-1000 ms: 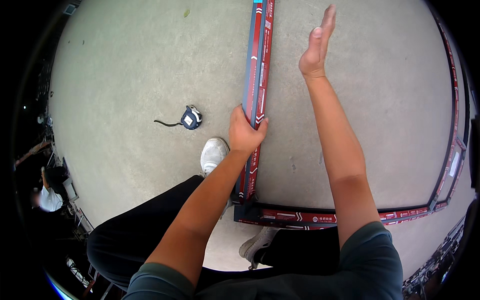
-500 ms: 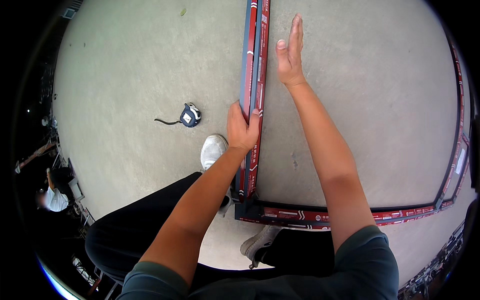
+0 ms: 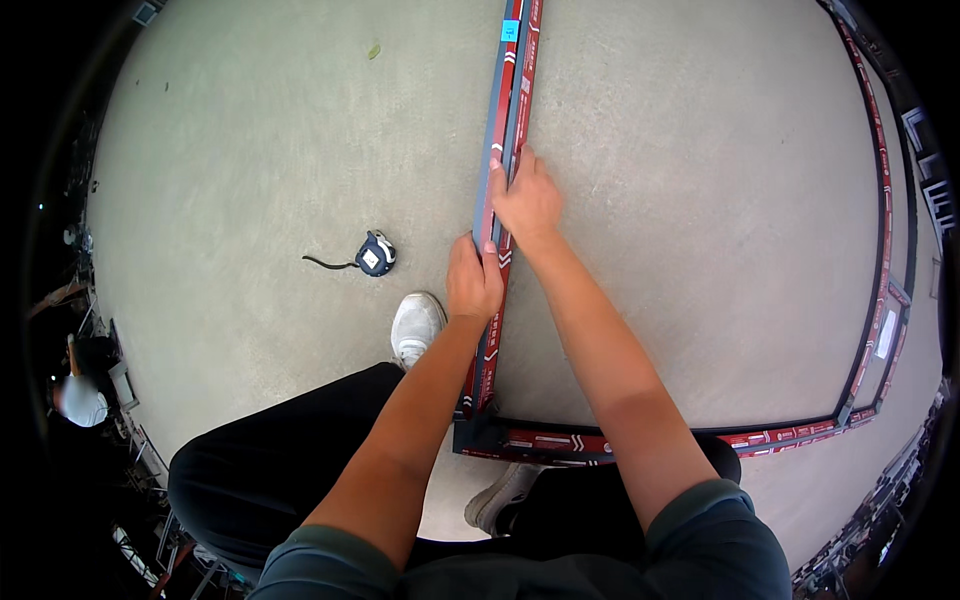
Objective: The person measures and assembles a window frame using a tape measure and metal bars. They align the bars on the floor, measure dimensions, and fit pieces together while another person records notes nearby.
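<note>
Floor (image 3: 250, 200) beneath bar (image 3: 503, 105); frame (image 3: 790, 436) runs right from bar's near end. Right hand (image 3: 530, 203) grips bar, thumb on top, fingers bunched over right edge. Left hand (image 3: 474, 283) grips nearer, fingers together on left side, thumb on top. Shoe (image 3: 418, 325), tape measure (image 3: 376, 257) left of bar; blue tag (image 3: 510, 31) on it.

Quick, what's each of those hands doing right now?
Left hand: closed on the red-and-grey bar.
Right hand: touching the same bar; whether gripping, cannot tell.
</note>
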Demonstrator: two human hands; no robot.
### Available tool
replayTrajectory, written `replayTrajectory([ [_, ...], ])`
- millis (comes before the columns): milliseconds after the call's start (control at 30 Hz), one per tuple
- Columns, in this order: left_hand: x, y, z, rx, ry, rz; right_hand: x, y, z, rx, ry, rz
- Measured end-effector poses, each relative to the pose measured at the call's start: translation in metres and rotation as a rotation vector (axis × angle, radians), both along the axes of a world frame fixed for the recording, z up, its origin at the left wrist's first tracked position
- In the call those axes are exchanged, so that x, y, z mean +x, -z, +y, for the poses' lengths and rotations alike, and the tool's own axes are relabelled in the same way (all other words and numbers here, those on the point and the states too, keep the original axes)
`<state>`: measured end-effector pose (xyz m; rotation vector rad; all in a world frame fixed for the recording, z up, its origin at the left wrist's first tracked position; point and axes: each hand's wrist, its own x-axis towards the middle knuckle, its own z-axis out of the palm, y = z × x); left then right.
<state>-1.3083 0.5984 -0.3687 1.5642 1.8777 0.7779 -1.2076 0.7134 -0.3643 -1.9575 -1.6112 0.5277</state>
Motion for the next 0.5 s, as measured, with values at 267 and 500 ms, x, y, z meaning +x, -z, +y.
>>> replayTrajectory([
  [267, 0.002, -0.006, -0.001, 0.001, -0.039, -0.004, -0.012, 0.006, 0.000, -0.073, -0.003, -0.032],
  [500, 0.001, -0.001, -0.001, 0.022, -0.040, 0.001, -0.011, 0.017, 0.006, -0.101, -0.048, -0.102],
])
